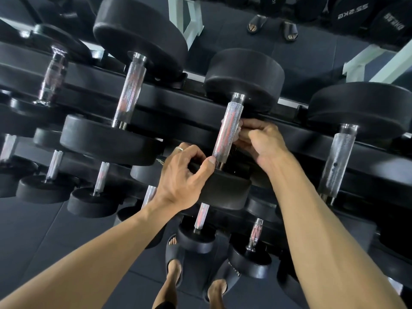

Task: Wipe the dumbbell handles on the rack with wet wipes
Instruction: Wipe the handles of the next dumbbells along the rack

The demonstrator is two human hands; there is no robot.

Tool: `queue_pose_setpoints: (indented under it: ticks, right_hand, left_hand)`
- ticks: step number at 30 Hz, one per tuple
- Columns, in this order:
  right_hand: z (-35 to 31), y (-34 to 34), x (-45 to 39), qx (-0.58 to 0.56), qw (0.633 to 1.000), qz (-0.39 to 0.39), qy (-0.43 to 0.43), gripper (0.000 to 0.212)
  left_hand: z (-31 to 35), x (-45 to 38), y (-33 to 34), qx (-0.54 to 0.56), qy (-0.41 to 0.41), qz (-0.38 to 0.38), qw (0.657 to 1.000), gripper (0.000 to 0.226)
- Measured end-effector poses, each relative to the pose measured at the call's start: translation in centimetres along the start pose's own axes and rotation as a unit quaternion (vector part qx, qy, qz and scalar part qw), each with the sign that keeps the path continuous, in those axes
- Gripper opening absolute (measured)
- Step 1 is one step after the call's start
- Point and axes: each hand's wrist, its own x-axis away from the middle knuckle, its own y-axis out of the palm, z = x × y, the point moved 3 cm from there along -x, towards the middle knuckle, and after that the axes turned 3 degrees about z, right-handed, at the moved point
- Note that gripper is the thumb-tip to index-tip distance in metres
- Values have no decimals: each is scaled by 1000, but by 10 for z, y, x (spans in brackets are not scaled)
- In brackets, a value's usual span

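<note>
Knurled chrome dumbbell handle (227, 130) w/ black rubber heads sits mid black rack (178, 103): heavy, stiff, grippy; left hand (182, 175) grips its near head, right hand (258, 141) curls round the handle, wipe not visible.

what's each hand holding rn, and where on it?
Left hand grips the near head of the middle dumbbell at its top edge. Right hand is curled against that dumbbell's handle from the right; no wipe is visible.

Dim, cool gym light; chrome handles (225, 132) catch pinkish glare; wide-angle bend at edges, left side w/ soft blur.
</note>
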Motion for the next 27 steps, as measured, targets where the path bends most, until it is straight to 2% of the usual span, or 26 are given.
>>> queue_pose_setpoints:
  ticks: [2, 6, 8, 11, 12, 15, 16, 19, 21, 24, 27]
  right_hand:
    - [-1, 2, 3, 42, 999, -7, -19, 34]
    - [28, -1, 31, 245, 967, -69, -8, 37]
    - [22, -1, 29, 230, 973, -31, -6, 37]
    - [9, 1, 26, 58, 998, 32, 13, 38]
    - [8, 1, 32, 64, 997, 32, 4, 36]
    - [14, -4, 58, 234, 972, -4, -22, 28]
    - [11, -4, 62, 243, 970, -9, -26, 26]
    - [-15, -2, 51, 121, 990, 52, -54, 21]
    - [-32, 0, 39, 68, 989, 95, -90, 23]
    - [-26, 1, 48, 133, 979, 104, -114, 29]
    - [-5, 1, 74, 282, 955, 35, -84, 25]
  left_hand:
    - [0, 0, 0, 0, 1, -1, 1000, 49]
    - [0, 0, -1, 1, 3, 0, 1000, 50]
    - [-1, 0, 0, -2, 4, 0, 1000, 50]
    - [-2, 1, 0, 0, 1, 0, 1000, 50]
    - [-2, 0, 0, 0, 0, 0, 1000, 50]
    - [-1, 0, 0, 1, 1, 0, 1000, 50]
    - [-1, 1, 0, 1, 1, 1, 1000, 50]
    - [0, 0, 0, 7, -3, 0, 1000, 50]
    - [0, 0, 0, 7, -4, -2, 1000, 51]
    - [0, 0, 0, 4, 0, -6, 1000, 51]
    - [0, 0, -1, 3, 6, -4, 1000, 49]
